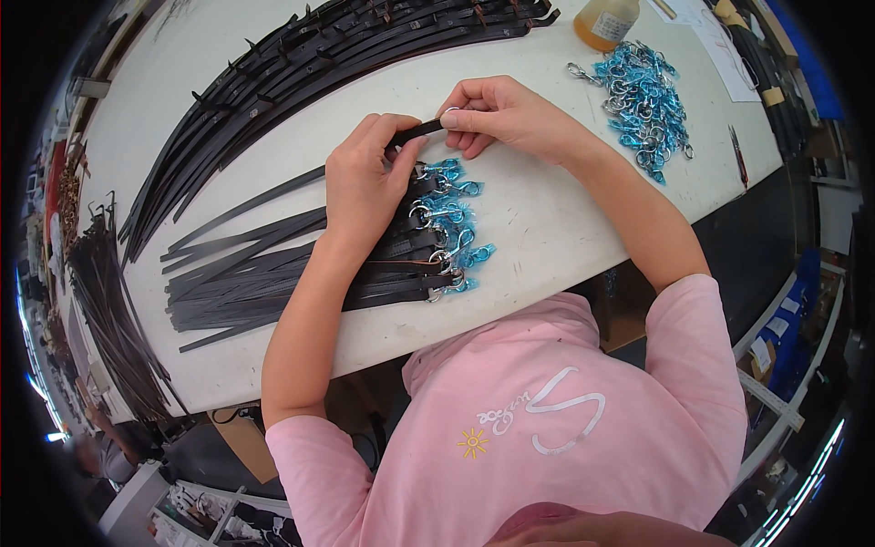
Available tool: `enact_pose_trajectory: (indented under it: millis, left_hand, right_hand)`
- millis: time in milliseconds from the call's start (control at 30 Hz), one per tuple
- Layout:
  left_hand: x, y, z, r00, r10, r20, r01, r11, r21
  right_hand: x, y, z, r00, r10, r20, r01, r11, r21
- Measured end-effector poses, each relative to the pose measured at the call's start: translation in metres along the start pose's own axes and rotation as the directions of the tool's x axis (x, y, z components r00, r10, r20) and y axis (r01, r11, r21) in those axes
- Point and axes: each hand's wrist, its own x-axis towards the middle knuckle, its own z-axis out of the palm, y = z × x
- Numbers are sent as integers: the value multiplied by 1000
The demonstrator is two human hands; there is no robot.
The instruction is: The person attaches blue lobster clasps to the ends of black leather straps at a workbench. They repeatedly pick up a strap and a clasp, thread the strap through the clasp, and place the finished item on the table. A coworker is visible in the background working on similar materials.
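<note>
My left hand (360,182) is closed around a black strap (415,135) near its end, above the table. At that end my right hand (510,118) pinches a small silver metal ring (449,112) between thumb and fingers; whether the strap passes through it I cannot tell. Below my left hand and forearm lies a row of similar black straps (246,284), partly hidden by the arm. Silver snap hooks (456,239) with blue film on them sit at the right ends of these straps.
A long bundle of black straps (273,87) with loops lies along the far side. More thin straps (114,319) hang over the left edge. A pile of blue-wrapped snap hooks (645,105), a bottle of amber liquid (605,25) and a thin pointed tool (739,159) are at right.
</note>
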Motion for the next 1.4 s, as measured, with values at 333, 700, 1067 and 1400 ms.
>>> enact_pose_trajectory:
  millis: [333, 700, 1067, 1400]
  left_hand:
    - [0, 0, -1, 1000, 4, 1, -4, 1000, 0]
    - [-3, 8, -4, 996, 87, 11, -86, 993, -83]
    - [-4, 13, -4, 995, 83, 48, -79, 994, -72]
    - [-2, 10, 0, 995, -18, 102, 34, 987, -159]
  right_hand:
    - [-1, -1, 1, 1000, 1, -9, -1, 1000, -17]
    - [-7, -4, 3, 991, -33, 127, 43, 996, -78]
    - [-10, -13, 7, 989, -21, 148, 35, 995, -94]
    - [-7, -5, 3, 988, 18, 150, 8, 985, -170]
